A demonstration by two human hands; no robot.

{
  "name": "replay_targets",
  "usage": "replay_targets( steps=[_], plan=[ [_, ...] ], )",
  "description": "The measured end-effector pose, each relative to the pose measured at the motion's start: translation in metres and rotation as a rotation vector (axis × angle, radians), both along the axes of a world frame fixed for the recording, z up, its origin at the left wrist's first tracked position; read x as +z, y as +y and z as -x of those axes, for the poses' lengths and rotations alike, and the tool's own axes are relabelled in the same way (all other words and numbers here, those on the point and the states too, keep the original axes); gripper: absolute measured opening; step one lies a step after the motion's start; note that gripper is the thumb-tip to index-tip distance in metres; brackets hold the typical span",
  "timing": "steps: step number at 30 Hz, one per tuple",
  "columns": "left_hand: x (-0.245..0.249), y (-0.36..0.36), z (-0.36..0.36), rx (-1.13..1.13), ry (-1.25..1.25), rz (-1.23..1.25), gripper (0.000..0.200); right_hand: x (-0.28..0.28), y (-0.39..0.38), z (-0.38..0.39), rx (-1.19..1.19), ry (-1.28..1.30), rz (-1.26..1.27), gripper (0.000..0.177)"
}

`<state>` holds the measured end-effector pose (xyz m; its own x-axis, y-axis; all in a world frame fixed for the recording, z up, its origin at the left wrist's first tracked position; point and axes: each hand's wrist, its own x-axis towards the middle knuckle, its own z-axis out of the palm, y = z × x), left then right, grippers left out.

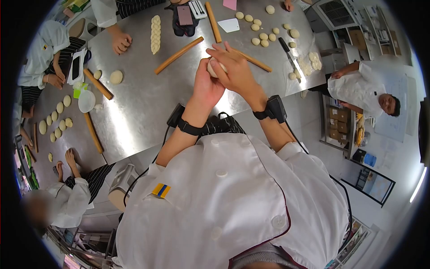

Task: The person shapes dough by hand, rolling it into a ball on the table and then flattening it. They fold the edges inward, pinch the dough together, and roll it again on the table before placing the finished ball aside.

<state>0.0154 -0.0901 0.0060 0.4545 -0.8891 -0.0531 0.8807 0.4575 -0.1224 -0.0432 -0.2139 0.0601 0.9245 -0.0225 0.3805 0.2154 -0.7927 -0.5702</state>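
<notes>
A pale ball of dough [213,70] is held between my two hands above the steel table. My left hand [208,87] cups it from the left and below. Over its right side and top lies my right hand [237,69], fingers bent across it, so much of the dough is hidden. Just beyond my hands, one wooden rolling pin [179,55] slants to the left, and another rolling pin [253,60] runs out to the right, partly behind my right hand.
A third rolling pin [213,21], a white scraper [230,25] and a braided dough [155,35] lie farther back. Several dough balls [264,36] and a knife [289,53] are at right. At left stands a white bowl [87,101]. Co-workers stand around the table.
</notes>
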Motion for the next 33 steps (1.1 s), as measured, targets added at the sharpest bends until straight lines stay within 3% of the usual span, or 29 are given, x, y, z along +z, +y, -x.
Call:
replay_targets(
  steps=[2,5,7,11,13,15,17,19,23,25,26,27,28,29,30,31,32,33],
  plan=[
    [0.014,-0.001,0.000,0.032,-0.043,-0.330,0.039,0.002,0.004,0.004,0.047,0.051,-0.117,0.061],
    [0.035,0.006,0.008,0.063,-0.071,-0.484,0.041,0.022,0.019,0.006,-0.020,0.240,-0.334,0.055],
    [0.025,0.008,0.011,0.087,-0.146,-0.517,0.042,0.025,0.014,0.002,0.082,0.158,-0.073,0.059],
    [0.026,0.008,0.016,0.144,-0.400,-0.559,0.043,0.030,0.023,0.003,-0.056,0.146,0.009,0.064],
    [0.022,0.008,0.011,0.149,-0.456,-0.544,0.044,0.021,0.023,0.000,-0.086,0.136,0.004,0.077],
    [0.025,0.008,0.014,0.132,-0.496,-0.548,0.046,0.019,0.018,-0.005,-0.064,0.151,-0.032,0.072],
    [0.035,0.010,0.022,0.175,-0.363,-0.510,0.050,0.022,0.021,-0.006,-0.055,0.154,-0.055,0.067],
    [0.033,0.015,0.021,0.177,-0.248,-0.440,0.052,0.030,0.024,-0.009,-0.121,0.351,-0.497,0.057],
    [0.035,0.017,0.008,0.121,0.040,-0.440,0.052,0.028,0.028,0.005,0.037,0.155,-0.567,0.058],
    [0.041,0.018,0.005,0.012,0.116,-0.521,0.050,0.038,0.036,0.010,0.030,0.136,-0.508,0.064],
    [0.043,0.019,0.006,-0.046,0.080,-0.372,0.050,0.040,0.033,0.009,0.029,0.133,-0.504,0.064],
    [0.044,0.020,0.007,-0.106,0.044,-0.225,0.050,0.041,0.031,0.008,-0.069,0.114,-0.017,0.066],
    [0.043,0.015,0.006,-0.112,0.053,-0.234,0.050,0.042,0.025,0.009,-0.164,0.106,0.460,0.067],
    [0.040,0.014,0.005,-0.089,0.011,-0.409,0.049,0.041,0.026,0.015,-0.169,0.103,0.461,0.067],
    [0.040,0.013,0.002,-0.061,-0.034,-0.581,0.049,0.037,0.026,0.023,-0.204,0.149,0.360,0.069],
    [0.040,0.014,0.004,-0.062,-0.041,-0.578,0.049,0.034,0.029,0.029,-0.238,0.196,0.259,0.073],
    [0.041,0.014,0.009,0.054,-0.301,-0.613,0.050,0.028,0.035,0.030,-0.242,0.195,0.260,0.073],
    [0.042,0.012,0.014,0.170,-0.560,-0.638,0.050,0.022,0.045,0.027,-0.249,0.158,-0.213,0.074]
  ],
)
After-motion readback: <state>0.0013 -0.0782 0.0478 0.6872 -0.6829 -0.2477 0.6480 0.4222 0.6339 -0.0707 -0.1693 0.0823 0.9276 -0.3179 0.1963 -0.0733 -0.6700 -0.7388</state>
